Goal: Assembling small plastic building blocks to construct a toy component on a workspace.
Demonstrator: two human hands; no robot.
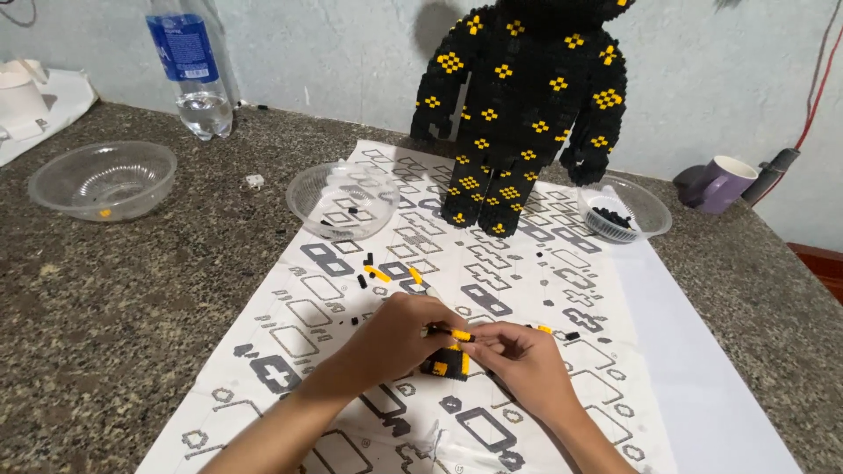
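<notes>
Both hands working a small block piece on the printed sheet (pixel 492 263).
Left hand (pixel 399 338) and right hand (pixel 518 360) are pinching the black-yellow block piece (pixel 448 362), grip closed; block figure (pixel 522 105) standing at 12 o'clock.

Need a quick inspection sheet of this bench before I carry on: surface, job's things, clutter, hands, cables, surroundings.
Surface: speckled grey stone counter, large printed paper instruction sheet spread over it.
Job's things: small black-and-yellow brick block under both hands; loose yellow and black bricks on the sheet.
Clutter: three clear plastic bowls; clear water bottle; purple mug.
Hands: left hand and right hand pinch the block together.
Cables: red wire down the wall.
Surroundings: tall black brick figure with yellow crosses, pale wall.
</notes>
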